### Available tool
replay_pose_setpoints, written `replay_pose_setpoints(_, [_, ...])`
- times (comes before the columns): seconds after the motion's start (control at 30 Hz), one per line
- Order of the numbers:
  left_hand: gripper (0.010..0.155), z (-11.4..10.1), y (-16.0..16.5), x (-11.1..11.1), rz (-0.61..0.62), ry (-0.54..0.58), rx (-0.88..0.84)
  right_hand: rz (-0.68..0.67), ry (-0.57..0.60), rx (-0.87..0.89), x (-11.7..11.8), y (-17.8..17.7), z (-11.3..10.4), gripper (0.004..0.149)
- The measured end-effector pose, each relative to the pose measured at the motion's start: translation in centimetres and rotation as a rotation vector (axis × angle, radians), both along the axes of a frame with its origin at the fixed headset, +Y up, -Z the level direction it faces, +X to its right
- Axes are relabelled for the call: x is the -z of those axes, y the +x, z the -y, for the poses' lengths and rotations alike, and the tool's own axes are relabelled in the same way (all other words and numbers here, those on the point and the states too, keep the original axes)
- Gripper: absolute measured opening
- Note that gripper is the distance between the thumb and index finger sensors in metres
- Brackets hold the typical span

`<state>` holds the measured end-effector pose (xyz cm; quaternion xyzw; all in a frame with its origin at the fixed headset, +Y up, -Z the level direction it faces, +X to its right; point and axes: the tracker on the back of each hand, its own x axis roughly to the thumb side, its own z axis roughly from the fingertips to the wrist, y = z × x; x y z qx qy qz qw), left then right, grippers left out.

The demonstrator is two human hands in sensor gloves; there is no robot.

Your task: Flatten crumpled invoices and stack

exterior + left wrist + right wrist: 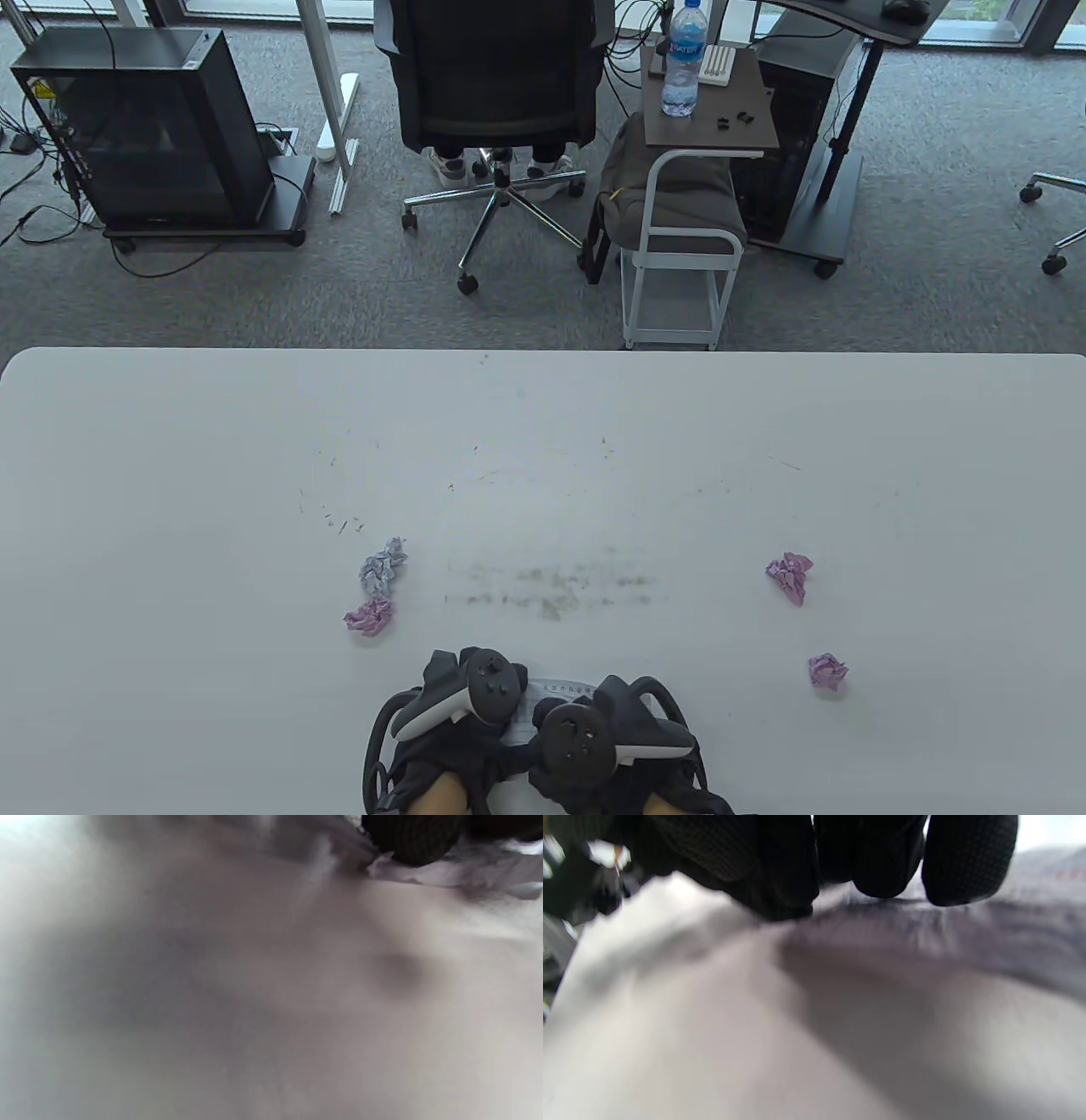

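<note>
The white desk (543, 441) fills the lower part of the table view, scuffed and smudged near its middle; at its near edge the left hand (462, 705) and the right hand (598, 734) sit close together, each under a dark tracker, with a pale printed invoice (543, 700) lying between and beneath them; in the right wrist view the gloved fingertips (967, 870) press down onto the wrinkled sheet (925, 925), and in the left wrist view a fingertip (409, 840) rests on creased paper (445, 872); whether either hand actually grips the sheet cannot be told. Left of the hands lie a grey-blue crumpled ball (382, 570) and, just beside it, a pink crumpled ball (370, 616); well to the right lie a larger pink wad (790, 576) and a smaller pink wad (827, 671), apart from each other.
</note>
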<state>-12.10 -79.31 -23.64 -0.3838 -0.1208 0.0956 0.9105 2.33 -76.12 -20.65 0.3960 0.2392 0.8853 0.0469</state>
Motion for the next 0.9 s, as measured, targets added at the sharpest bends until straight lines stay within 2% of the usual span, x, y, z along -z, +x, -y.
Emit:
replay_pose_setpoints(0.07, [0.082,0.0,0.0,0.0,-0.001,-0.001,0.002,0.014,0.004,0.007,0.0,0.2,-0.1,0.043])
replay_pose_setpoints(0.2, [0.083,0.0,0.0,-0.1,-0.004,-0.005,0.0,0.102,-0.106,0.014,0.6,1.0,0.0,0.046])
replay_pose_setpoints(0.3, [0.083,0.0,0.0,-0.1,-0.004,-0.007,0.001,0.143,-0.111,-0.028,1.2,1.6,-0.1,0.043])
replay_pose_setpoints(0.47, [0.083,0.0,0.0,-0.1,-0.004,-0.008,0.002,0.279,-0.182,-0.05,2.0,3.2,-0.1,0.039])
replay_pose_setpoints(0.73, [0.083,0.0,0.0,-0.1,-0.005,-0.007,0.001,0.47,-0.227,-0.179,2.8,6.4,0.5,0.037])
replay_pose_setpoints(0.9, [0.083,0.0,0.0,-0.1,-0.003,-0.007,-0.001,0.542,-0.236,-0.183,3.2,8.3,0.6,0.038])
